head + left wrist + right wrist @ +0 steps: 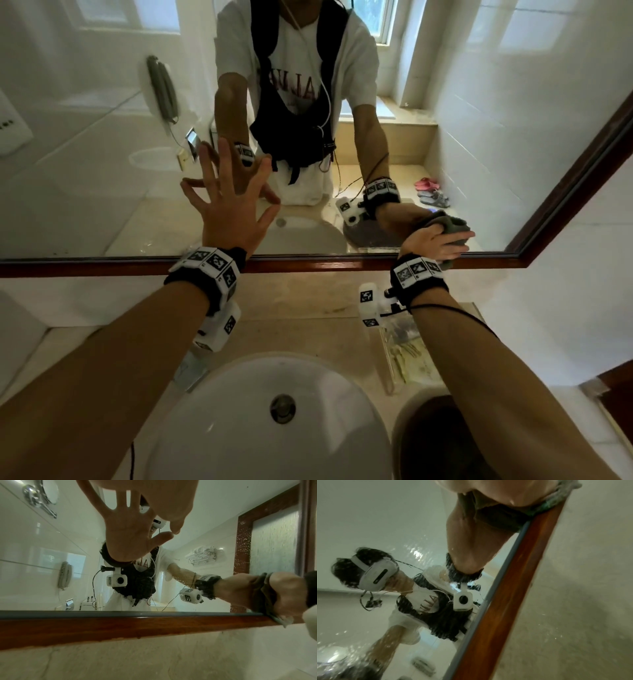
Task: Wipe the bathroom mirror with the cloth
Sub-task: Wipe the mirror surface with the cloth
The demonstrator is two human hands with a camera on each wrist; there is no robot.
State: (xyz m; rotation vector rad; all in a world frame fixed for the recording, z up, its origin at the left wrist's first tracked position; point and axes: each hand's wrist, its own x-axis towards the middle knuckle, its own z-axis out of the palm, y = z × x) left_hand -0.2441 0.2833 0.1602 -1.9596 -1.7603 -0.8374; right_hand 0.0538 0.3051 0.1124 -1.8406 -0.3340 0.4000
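Observation:
The bathroom mirror (102,171) has a brown wooden frame (308,265), and its glass (385,520) is streaked with water drops. My left hand (226,205) is spread wide, its straight fingertips touching the glass left of centre; the left wrist view shows this hand (171,504) meeting its own reflection. My right hand (431,240) grips a bunched grey cloth (458,242) and holds it against the mirror's lower right corner, just above the frame. From the right wrist, the cloth (556,497) lies against the frame edge (505,601) under that hand (505,490).
A white round sink (274,411) sits below in a beige marble counter (308,301). A clear plastic packet (407,356) lies right of the sink, and a dark round vessel (438,442) stands at the front right. White tiled wall (582,240) adjoins the mirror's right side.

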